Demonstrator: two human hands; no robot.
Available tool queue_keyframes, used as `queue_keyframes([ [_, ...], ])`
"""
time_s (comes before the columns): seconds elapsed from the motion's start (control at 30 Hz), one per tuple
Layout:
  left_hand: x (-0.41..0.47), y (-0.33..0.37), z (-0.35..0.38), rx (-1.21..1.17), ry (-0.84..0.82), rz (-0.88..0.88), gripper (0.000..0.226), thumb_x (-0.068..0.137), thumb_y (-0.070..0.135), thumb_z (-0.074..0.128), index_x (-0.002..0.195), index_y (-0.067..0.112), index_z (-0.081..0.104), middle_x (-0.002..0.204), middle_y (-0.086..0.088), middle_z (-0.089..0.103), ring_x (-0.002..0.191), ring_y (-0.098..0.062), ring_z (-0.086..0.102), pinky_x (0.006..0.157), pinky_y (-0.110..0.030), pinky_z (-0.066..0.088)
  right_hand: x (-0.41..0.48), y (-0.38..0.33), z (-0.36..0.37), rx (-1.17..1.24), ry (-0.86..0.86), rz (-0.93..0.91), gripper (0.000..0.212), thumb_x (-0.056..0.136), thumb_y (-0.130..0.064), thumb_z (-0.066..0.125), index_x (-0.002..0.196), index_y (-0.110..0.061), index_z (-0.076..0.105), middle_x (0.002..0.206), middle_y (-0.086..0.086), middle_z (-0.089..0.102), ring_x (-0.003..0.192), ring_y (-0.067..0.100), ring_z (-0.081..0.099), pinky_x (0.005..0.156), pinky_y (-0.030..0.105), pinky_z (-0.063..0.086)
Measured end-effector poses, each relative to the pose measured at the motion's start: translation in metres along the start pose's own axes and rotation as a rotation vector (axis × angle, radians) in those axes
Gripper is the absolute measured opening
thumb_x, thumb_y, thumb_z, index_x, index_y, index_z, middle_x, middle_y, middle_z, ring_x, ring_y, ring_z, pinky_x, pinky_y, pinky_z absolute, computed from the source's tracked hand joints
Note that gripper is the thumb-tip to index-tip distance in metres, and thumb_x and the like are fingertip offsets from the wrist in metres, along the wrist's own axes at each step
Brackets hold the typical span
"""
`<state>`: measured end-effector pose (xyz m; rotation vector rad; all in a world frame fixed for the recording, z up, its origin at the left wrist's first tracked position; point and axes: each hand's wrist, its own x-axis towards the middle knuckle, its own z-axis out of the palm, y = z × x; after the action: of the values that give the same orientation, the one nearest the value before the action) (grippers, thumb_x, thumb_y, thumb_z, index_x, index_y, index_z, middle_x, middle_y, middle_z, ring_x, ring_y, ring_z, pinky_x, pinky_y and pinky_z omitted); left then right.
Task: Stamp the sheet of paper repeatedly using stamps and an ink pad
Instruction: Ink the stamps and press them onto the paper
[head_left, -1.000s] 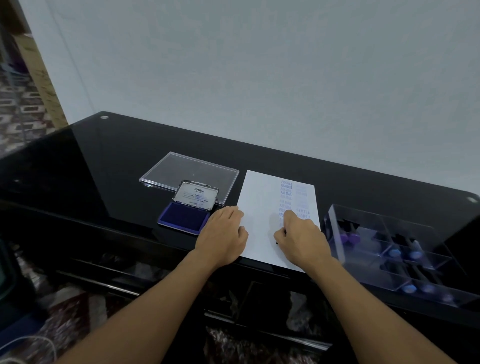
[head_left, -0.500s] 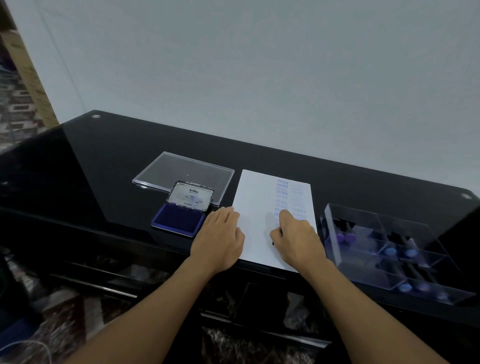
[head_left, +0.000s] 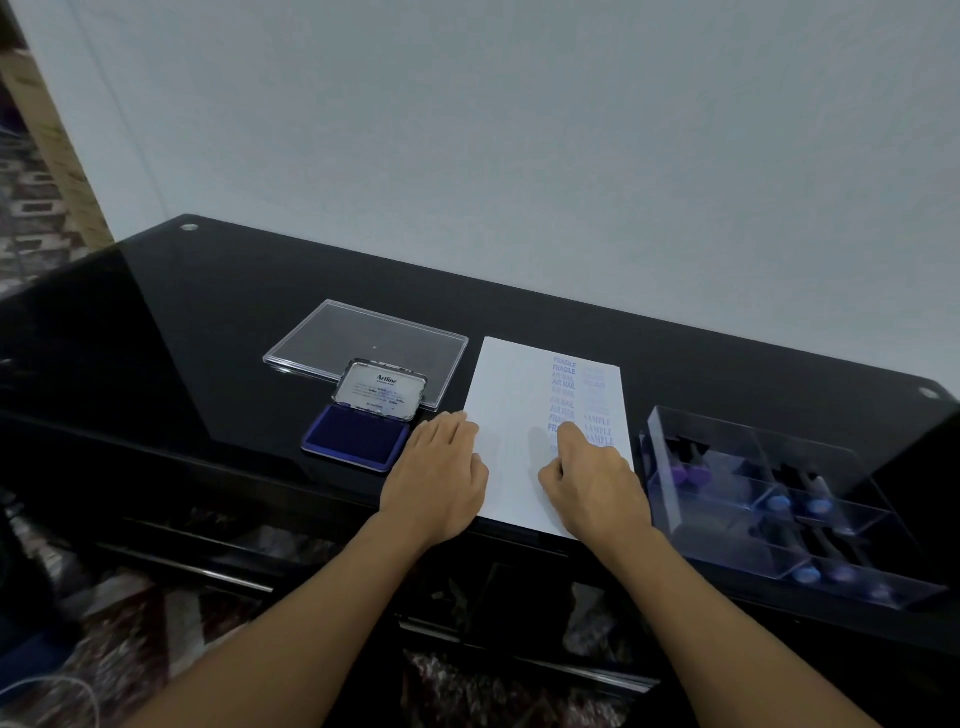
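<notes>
A white sheet of paper (head_left: 511, 415) lies on the black glass table (head_left: 208, 338), with two columns of blue stamped words on its right half. My left hand (head_left: 439, 478) rests flat on the sheet's left edge, fingers straight. My right hand (head_left: 592, 483) is down on the sheet's lower right part, fingers curled round a stamp that the hand hides almost entirely. The forefinger reaches forward over the printed words. The open ink pad (head_left: 358, 439), blue with its lid raised, sits just left of my left hand.
A clear plastic lid (head_left: 363, 335) lies flat behind the ink pad. A clear divided box (head_left: 727, 467) with several purple-handled stamps stands to the right of the sheet. The table's front edge runs just under my wrists. A pale wall stands behind the table.
Both hands stay in about the same places on the sheet. The view has shifted slightly.
</notes>
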<state>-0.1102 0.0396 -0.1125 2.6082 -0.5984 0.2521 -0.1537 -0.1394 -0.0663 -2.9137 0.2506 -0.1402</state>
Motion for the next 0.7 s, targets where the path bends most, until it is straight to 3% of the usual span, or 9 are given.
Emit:
queue_keyframes([
  [0.4,-0.0003,-0.0002,-0.0003,-0.007,-0.009,-0.013,0.045,0.101,0.027,0.034,0.143,0.013,0.041,0.155,-0.003,0.034,0.144,-0.017,0.026,0.121,-0.031,0.018,0.0014,-0.0035,-0.0063,-0.007,-0.016,-0.002,0.011,0.099,-0.022,0.04,0.091,-0.019,0.033,0.072,-0.002,0.047,0.057,0.013,0.042,0.047,0.029,0.029],
  [0.7,-0.0014,0.0005,-0.0007,-0.023,0.014,-0.021,0.044,0.101,0.026,0.035,0.142,0.013,0.043,0.153,-0.002,0.037,0.143,-0.016,0.028,0.12,-0.03,0.019,0.0001,-0.0035,-0.0092,0.003,-0.015,-0.012,0.013,0.097,-0.021,0.04,0.088,-0.017,0.032,0.067,0.0,0.044,0.054,0.016,0.037,0.047,0.03,0.027],
])
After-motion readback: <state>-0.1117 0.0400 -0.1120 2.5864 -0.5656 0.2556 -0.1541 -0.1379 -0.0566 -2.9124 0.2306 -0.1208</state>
